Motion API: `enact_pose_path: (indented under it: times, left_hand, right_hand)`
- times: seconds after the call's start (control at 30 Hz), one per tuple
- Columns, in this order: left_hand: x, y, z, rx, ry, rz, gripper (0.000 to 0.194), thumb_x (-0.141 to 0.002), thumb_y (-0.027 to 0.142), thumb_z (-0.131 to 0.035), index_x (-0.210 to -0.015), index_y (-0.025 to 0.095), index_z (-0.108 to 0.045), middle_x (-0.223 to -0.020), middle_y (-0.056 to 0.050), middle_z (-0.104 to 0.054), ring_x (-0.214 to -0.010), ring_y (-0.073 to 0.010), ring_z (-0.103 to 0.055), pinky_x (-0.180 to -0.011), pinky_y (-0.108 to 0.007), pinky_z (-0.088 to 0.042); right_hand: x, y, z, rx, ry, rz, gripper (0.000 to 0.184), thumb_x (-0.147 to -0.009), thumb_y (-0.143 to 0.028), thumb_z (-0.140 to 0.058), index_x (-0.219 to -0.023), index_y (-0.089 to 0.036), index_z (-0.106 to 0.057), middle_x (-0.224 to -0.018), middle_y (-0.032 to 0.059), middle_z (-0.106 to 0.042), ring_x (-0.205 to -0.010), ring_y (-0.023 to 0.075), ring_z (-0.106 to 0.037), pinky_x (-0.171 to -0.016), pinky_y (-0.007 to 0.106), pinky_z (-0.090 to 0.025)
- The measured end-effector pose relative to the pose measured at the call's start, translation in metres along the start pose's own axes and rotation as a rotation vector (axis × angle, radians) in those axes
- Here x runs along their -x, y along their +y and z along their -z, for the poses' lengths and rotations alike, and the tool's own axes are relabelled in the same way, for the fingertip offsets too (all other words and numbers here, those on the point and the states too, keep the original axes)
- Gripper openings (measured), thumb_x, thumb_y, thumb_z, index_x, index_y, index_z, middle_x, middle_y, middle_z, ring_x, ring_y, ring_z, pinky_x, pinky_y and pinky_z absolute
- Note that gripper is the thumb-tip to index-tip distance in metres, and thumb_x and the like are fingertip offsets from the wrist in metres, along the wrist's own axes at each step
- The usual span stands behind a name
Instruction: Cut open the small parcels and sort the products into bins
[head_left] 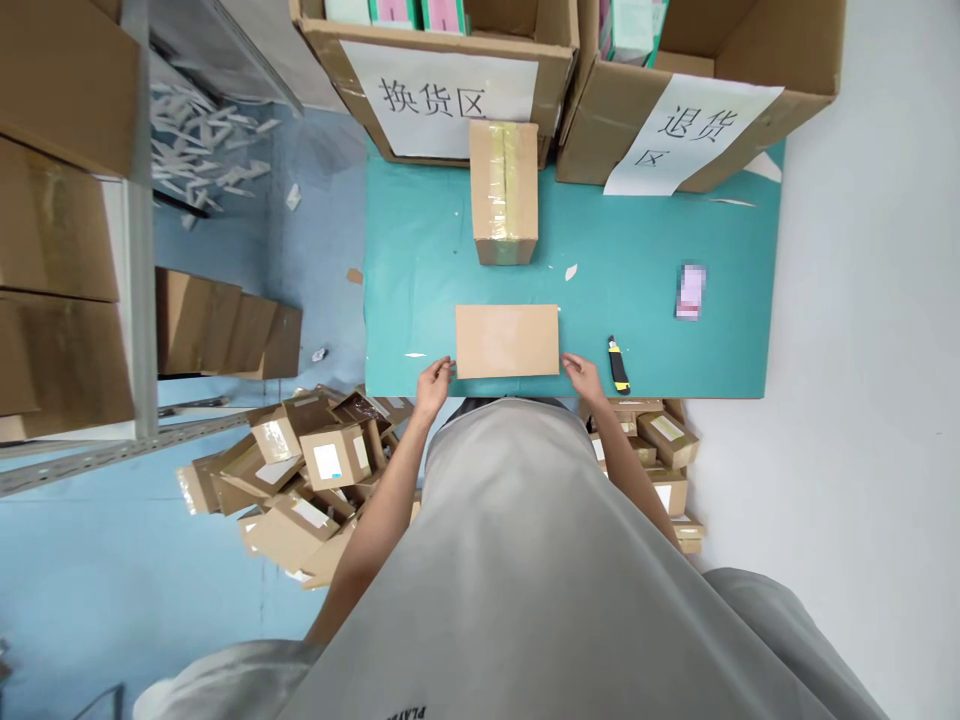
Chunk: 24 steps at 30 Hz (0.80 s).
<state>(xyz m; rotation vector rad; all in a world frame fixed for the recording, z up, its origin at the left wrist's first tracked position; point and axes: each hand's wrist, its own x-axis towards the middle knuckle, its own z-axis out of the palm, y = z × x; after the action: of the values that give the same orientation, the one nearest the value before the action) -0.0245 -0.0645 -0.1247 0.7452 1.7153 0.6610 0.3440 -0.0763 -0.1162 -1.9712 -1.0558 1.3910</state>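
A plain brown cardboard box (507,341) lies near the front edge of the green-topped table, its smooth top facing up. At its left end is my left hand (435,385), fingers loosely bent, fingertips close to the cardboard; whether they touch it I cannot tell. My right hand (583,377) is by the right end, fingers partly stretched out, with a small gap to the box. Neither hand grips anything visible. To the right of my right hand lies a black and yellow box cutter (618,364). Behind the brown box stands a taped carton (505,195).
Two large open cartons with paper signs, the left one (442,140) and the right one (585,150), stand along the table's back. A blurred phone-like object (690,291) lies at right. Many discarded boxes (330,455) are heaped on the floor; a shelf (142,300) stands left.
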Motion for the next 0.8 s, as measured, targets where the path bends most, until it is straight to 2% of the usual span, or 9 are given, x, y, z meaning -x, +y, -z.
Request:
enact_pose_path:
  times: [0.1, 0.2, 0.33, 0.47, 0.6, 0.7, 0.8]
  left_hand:
    - [0.007, -0.008, 0.003, -0.073, -0.027, -0.036, 0.032, -0.086, 0.032, -0.075, -0.114, 0.017, -0.084, -0.125, -0.017, -0.085, -0.114, -0.0336, -0.081, -0.116, -0.057, -0.062]
    - [0.013, -0.006, 0.0, -0.084, -0.037, -0.057, 0.031, -0.08, 0.025, -0.078, -0.109, 0.018, -0.085, -0.121, -0.015, -0.085, -0.115, -0.0351, -0.081, -0.116, -0.057, -0.062]
    - [0.016, 0.014, -0.003, -0.052, 0.011, -0.115, 0.033, -0.084, 0.033, -0.084, -0.112, 0.016, -0.085, -0.119, -0.015, -0.084, -0.116, -0.0348, -0.08, -0.113, -0.055, -0.065]
    - [0.014, 0.054, 0.003, -0.056, 0.07, -0.277, 0.044, -0.092, 0.05, -0.082, -0.115, 0.013, -0.086, -0.12, -0.015, -0.082, -0.113, -0.0318, -0.08, -0.112, -0.049, -0.065]
    - [0.015, 0.09, 0.014, -0.127, 0.14, -0.382, 0.051, -0.098, 0.061, -0.078, -0.116, 0.014, -0.089, -0.109, -0.011, -0.084, -0.108, -0.0305, -0.079, -0.106, -0.044, -0.065]
    - [0.016, 0.096, 0.017, -0.175, 0.17, -0.382, 0.049, -0.099, 0.061, -0.077, -0.112, 0.016, -0.09, -0.106, -0.01, -0.085, -0.105, -0.0311, -0.079, -0.104, -0.044, -0.064]
    - [0.013, 0.083, 0.015, -0.193, 0.175, -0.323, 0.042, -0.096, 0.056, -0.08, -0.106, 0.016, -0.09, -0.105, -0.011, -0.086, -0.103, -0.0326, -0.08, -0.104, -0.047, -0.064]
  right_hand:
    - [0.008, 0.002, -0.002, 0.014, -0.035, 0.011, 0.039, -0.086, -0.05, -0.08, -0.111, -0.022, -0.088, -0.121, 0.0134, -0.089, -0.114, 0.0358, -0.084, -0.114, 0.058, -0.063]
    - [0.013, -0.003, -0.007, 0.012, -0.061, 0.035, 0.034, -0.082, -0.046, -0.084, -0.107, -0.023, -0.089, -0.116, 0.0089, -0.089, -0.112, 0.0367, -0.084, -0.112, 0.057, -0.064]
    - [0.013, -0.022, -0.003, 0.023, -0.035, 0.119, 0.041, -0.085, -0.055, -0.086, -0.106, -0.02, -0.09, -0.115, 0.0107, -0.088, -0.112, 0.0353, -0.081, -0.11, 0.051, -0.065]
    - [0.004, -0.053, 0.011, 0.014, 0.049, 0.223, 0.054, -0.093, -0.065, -0.081, -0.119, -0.019, -0.091, -0.117, 0.0132, -0.085, -0.111, 0.0321, -0.079, -0.108, 0.047, -0.066]
    - [-0.002, -0.083, 0.024, 0.035, 0.079, 0.274, 0.054, -0.097, -0.068, -0.078, -0.121, -0.021, -0.092, -0.11, 0.0103, -0.087, -0.108, 0.0322, -0.079, -0.106, 0.049, -0.065]
    - [-0.002, -0.088, 0.023, 0.05, 0.083, 0.277, 0.053, -0.098, -0.068, -0.078, -0.117, -0.021, -0.093, -0.107, 0.0099, -0.089, -0.105, 0.0336, -0.081, -0.104, 0.048, -0.066]
    - [-0.002, -0.076, 0.012, 0.06, 0.066, 0.237, 0.053, -0.095, -0.069, -0.08, -0.111, -0.02, -0.094, -0.109, 0.012, -0.089, -0.106, 0.0373, -0.084, -0.103, 0.05, -0.067]
